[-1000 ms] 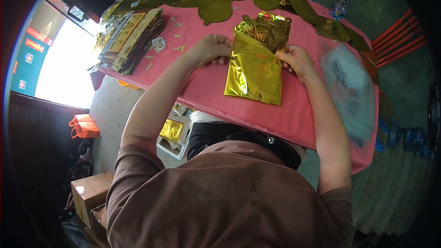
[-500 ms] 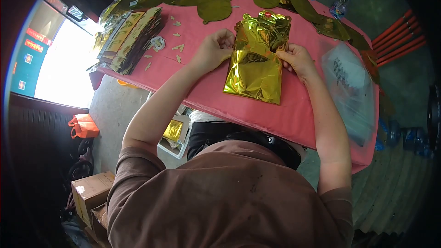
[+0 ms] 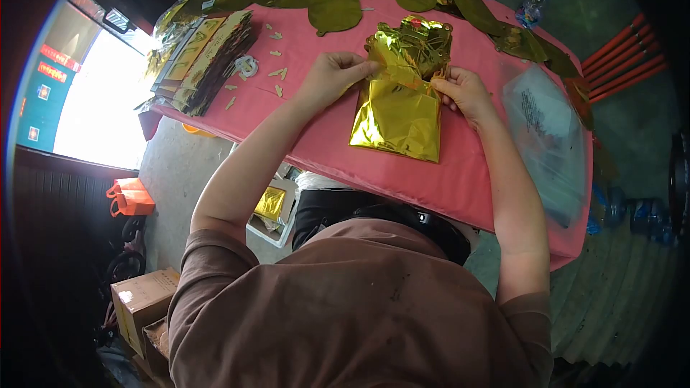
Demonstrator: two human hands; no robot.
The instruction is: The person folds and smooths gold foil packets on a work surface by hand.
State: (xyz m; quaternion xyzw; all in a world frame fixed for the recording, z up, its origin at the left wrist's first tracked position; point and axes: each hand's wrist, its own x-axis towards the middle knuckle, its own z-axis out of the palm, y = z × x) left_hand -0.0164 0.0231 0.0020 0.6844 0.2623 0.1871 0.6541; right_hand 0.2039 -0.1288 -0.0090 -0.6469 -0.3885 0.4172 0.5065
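A shiny gold foil piece [image 3: 397,118], folded flat in its lower part and crumpled at its upper end, lies on the pink tablecloth [image 3: 345,133] in front of me. My left hand [image 3: 338,79] pinches the foil's left edge between thumb and forefinger. On the opposite side, my right hand [image 3: 462,92] has the right edge between its fingertips, just below the crumpled part. The remaining fingers of both hands are curled.
Stacked printed packets [image 3: 205,61] stand at the left beside a white ring-shaped roll [image 3: 246,67] and several small strips. Long gold foil [image 3: 336,13] runs along the far edge. Clear plastic bags [image 3: 543,136] lie right; a bottle [image 3: 533,7] stands behind.
My left hand has shifted slightly right onto the foil, its thumb and forefinger now pressed together at the edge. The crumpled upper part has changed shape a little. My right hand has hardly moved.
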